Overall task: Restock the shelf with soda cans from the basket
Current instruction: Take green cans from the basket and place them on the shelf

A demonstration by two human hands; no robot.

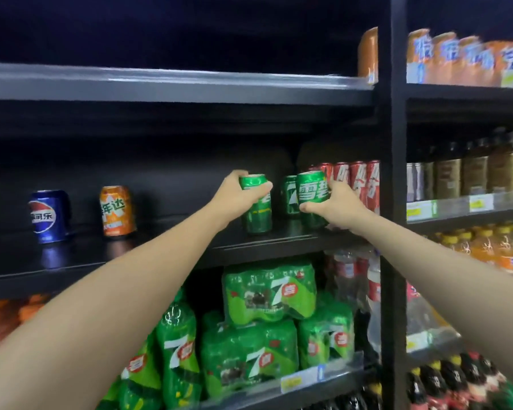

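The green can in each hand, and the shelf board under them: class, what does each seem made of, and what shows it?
Green can in the left hand and in the right hand: probably thin metal, glossy printed skin with bright highlights. Shelf board: likely dark painted metal, semi-gloss, faintly mirroring the blue can.

Green cans stand on a black shelf, beside red cans, an orange can and a blue can.

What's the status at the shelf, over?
Left hand gripping green can, right hand gripping second green can. Both at the shelf. 7-Up can stands between, behind them.
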